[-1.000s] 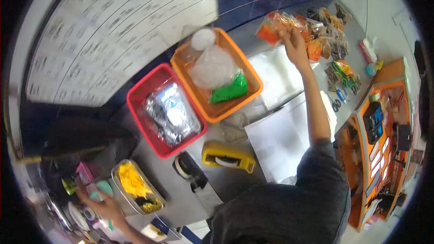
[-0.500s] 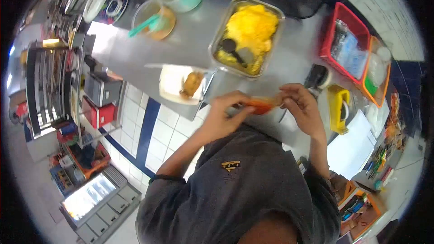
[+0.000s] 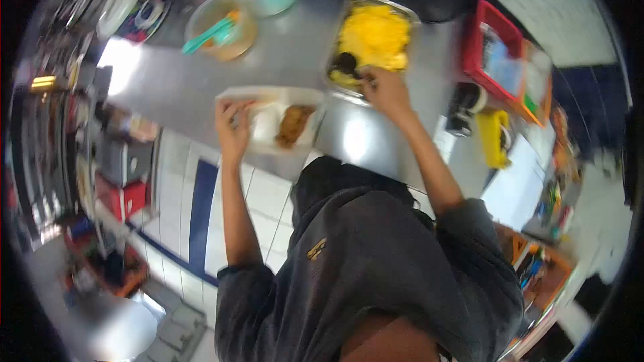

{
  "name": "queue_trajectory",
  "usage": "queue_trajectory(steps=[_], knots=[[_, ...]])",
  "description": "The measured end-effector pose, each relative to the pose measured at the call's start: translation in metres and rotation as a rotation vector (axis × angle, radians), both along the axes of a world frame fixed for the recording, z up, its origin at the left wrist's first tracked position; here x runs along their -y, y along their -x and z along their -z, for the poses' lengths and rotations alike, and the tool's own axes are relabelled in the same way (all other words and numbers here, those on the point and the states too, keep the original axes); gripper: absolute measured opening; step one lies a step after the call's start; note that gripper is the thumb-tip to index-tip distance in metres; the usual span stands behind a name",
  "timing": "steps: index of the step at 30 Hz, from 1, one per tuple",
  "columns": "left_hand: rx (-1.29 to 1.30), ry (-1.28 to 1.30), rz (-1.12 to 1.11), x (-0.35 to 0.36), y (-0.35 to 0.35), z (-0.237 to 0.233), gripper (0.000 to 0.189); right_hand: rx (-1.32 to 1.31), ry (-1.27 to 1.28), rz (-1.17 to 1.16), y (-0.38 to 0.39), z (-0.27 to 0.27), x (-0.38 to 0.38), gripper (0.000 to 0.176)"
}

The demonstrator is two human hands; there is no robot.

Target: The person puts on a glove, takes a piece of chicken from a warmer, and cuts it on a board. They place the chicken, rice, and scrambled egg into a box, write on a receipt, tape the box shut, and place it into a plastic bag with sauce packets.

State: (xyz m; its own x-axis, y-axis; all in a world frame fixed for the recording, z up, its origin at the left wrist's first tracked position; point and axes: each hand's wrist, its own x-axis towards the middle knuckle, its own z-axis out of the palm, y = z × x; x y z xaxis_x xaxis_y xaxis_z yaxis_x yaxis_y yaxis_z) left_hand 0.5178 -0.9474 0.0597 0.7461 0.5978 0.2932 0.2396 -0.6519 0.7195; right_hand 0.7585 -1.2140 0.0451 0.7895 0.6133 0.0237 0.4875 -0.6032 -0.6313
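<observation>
- In the head view, the left hand (image 3: 233, 124) and right hand (image 3: 386, 88) are apart now; half a second ago they met over a small orange-red packet.
- The left hand is at the left end of a shallow, open white box (image 3: 265, 119); its fingers are bent over the edge, but I cannot tell whether they pinch the wall or something else.
- The packet is no longer clearly visible.
- The right hand is clasped round the handle of a black round-headed scoop (image 3: 346, 63), at the near end of a rectangular silver metal tray (image 3: 352, 96) of fluffy yellow food (image 3: 376, 33).
- This puts the work, I judge, between tray and box, which holds a browned, crisp-looking piece (image 3: 295, 126) on its right side.
- The grey metal tabletop (image 3: 168, 87) also bears a clear tub with a turquoise utensil (image 3: 221, 30), a red plastic basket (image 3: 473, 53) and a yellow tape dispenser (image 3: 492, 137).
- White floor tiles (image 3: 176, 188) with a dark blue band (image 3: 201, 208) lie below; the room's edges blur.
</observation>
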Motion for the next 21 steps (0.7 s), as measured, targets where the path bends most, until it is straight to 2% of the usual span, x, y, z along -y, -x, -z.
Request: queue_trajectory(steps=[1,3,5,7,9,10,12,13,15,16,17,19,21], knots=[[-0.066,0.028,0.021,0.001,-0.001,0.000,0.012,-0.042,0.023,0.042,0.002,-0.006,0.003,0.020],[-0.042,-0.036,0.093,-0.005,-0.005,0.018,0.014,0.007,0.115,0.120,-0.002,-0.014,0.026,0.017],[-0.138,-0.241,0.156,-0.006,-0.008,0.020,0.014,0.041,0.030,0.230,-0.009,-0.025,0.061,0.015],[-0.017,-0.118,0.011,-0.014,0.000,0.047,0.014,0.097,-0.041,0.341,-0.023,-0.034,0.103,0.015],[0.007,0.083,-0.059,-0.012,-0.001,0.046,0.022,0.212,-0.080,0.538,-0.050,-0.046,0.152,0.016],[0.016,0.079,-0.036,-0.014,0.000,0.049,0.022,0.247,-0.087,0.601,-0.068,-0.053,0.174,0.017],[-0.005,-0.089,0.009,-0.018,0.000,0.066,0.022,0.310,-0.051,0.711,-0.107,-0.062,0.226,0.018],[-0.007,-0.090,0.033,-0.014,0.001,0.061,0.022,0.327,-0.005,0.761,-0.119,-0.065,0.246,0.019],[-0.208,-0.296,0.000,0.003,-0.009,0.049,0.021,0.369,-0.024,0.824,-0.131,-0.068,0.279,0.019],[-0.160,-0.236,0.051,0.022,-0.022,0.028,0.018,0.404,-0.047,0.871,-0.127,-0.069,0.295,0.019],[-0.158,-0.236,0.092,0.025,-0.030,0.027,0.018,0.404,-0.035,0.910,-0.118,-0.067,0.310,0.019],[-0.074,0.020,0.107,0.024,-0.031,0.032,0.024,0.306,0.012,0.964,-0.106,-0.069,0.337,0.020],[-0.145,-0.109,0.122,0.016,-0.028,0.037,0.027,0.300,0.033,1.040,-0.101,-0.053,0.381,0.020]])
